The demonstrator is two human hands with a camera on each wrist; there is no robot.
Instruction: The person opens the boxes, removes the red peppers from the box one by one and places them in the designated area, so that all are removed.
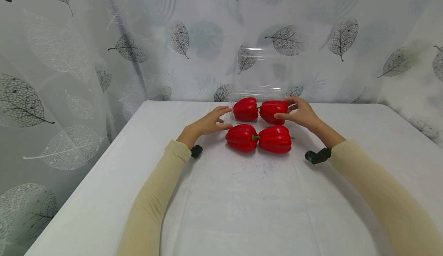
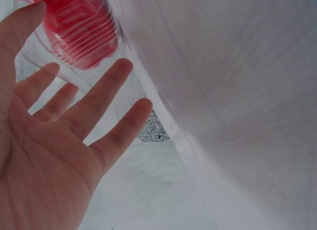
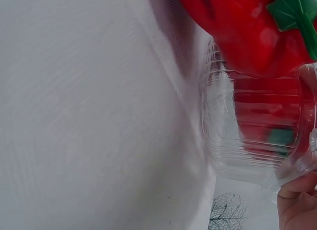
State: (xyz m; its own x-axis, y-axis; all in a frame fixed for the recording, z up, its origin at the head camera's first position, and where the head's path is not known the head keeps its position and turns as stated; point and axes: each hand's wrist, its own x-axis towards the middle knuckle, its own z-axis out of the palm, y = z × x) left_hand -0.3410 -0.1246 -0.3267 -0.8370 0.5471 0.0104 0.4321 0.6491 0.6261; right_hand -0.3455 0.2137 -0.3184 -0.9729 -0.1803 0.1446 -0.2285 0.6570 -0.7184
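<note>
A clear plastic clamshell box point(image 1: 263, 124) sits near the table's far edge, two red bell peppers in it: a left one point(image 1: 245, 109) and a right one point(image 1: 273, 112). My right hand point(image 1: 300, 112) grips the right one at its outer end, thumb in front and fingers behind; in the right wrist view only part of this hand shows, by the box rim point(image 3: 292, 173). At the box's left end my left hand point(image 1: 211, 122) is spread, fingers extended and holding nothing. Closer to me lie two more red bell peppers, a left one point(image 1: 242, 137) and a right one point(image 1: 275, 139).
The box's transparent lid point(image 1: 261, 69) stands raised at the back. Behind the white table point(image 1: 242, 210) hangs a curtain point(image 1: 207, 37) printed with leaves. A dark wrist camera point(image 1: 318, 155) is strapped to the right wrist, another point(image 1: 196, 151) to the left.
</note>
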